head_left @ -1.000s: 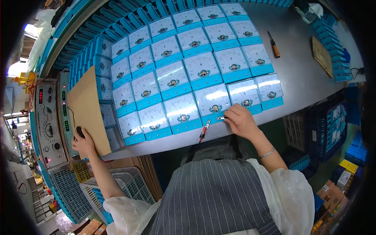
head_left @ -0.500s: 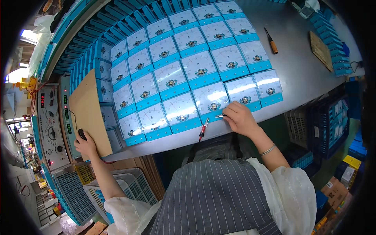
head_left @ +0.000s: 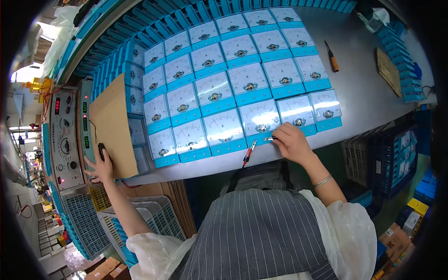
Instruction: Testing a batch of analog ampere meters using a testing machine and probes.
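Note:
Rows of square panel meters with white dials and blue bases cover the bench. My right hand is closed in a pinch on a black-handled alligator clip, its metal jaws at the blue base of a front-row meter. Left of it, a red alligator clip has its metal tip at the same base and slants over the bench edge. My left hand has its fingers spread beside a small black hand switch with a thin wire, its thumb side touching the switch at the edge of a brown cardboard sheet.
Instruments with dials and lit displays stand at the left. A wooden-handled screwdriver and a brown board lie at the right. Stacked blue cases line the back. Plastic crates stand below the bench.
My left hand's fingers have spread out from around the black switch. My right hand keeps its pinch on the clip. The whole view has shifted slightly.

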### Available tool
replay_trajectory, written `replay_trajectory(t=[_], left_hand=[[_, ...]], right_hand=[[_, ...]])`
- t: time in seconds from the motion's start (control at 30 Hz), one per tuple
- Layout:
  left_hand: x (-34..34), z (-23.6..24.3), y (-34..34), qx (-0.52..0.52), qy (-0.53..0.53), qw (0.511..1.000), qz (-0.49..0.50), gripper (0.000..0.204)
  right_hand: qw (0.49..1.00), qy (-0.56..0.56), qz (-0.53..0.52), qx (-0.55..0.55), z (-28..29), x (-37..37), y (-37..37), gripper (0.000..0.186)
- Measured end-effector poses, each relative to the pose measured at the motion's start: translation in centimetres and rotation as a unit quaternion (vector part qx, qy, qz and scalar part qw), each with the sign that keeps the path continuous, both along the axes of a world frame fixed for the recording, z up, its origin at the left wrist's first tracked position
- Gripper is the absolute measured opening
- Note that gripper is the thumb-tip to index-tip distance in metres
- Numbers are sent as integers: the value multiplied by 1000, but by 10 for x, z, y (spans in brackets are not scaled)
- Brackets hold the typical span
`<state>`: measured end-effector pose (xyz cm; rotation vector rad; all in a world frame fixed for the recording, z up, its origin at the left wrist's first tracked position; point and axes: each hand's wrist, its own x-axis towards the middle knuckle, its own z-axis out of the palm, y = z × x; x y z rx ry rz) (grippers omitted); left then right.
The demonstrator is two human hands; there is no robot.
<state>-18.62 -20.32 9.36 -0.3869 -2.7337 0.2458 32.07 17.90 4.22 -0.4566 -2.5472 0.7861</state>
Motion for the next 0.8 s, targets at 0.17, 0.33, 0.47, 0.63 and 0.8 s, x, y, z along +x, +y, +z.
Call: replay_trajectory(t=[0.17,0.33,0.47,0.63,0.8], left_hand=[[22,27,43,2,-92,991,94,53],[44,44,64,-112,-78,981,135,52],[119,58,115,37,91,995,-6,51],[313,20,188,202,-382,845,-315,37],[392,-37,219,231,-471,785,-329,24]], right_hand=[[1000,12,-4,-3,-1,3,0,17],[1000,18,3,-8,-1,1,0,18],[1000,23,4,-7,-1,4,0,18],[1000,19,8,11,-1,9,1,18],[999,4,32,42,0,10,2,17]])
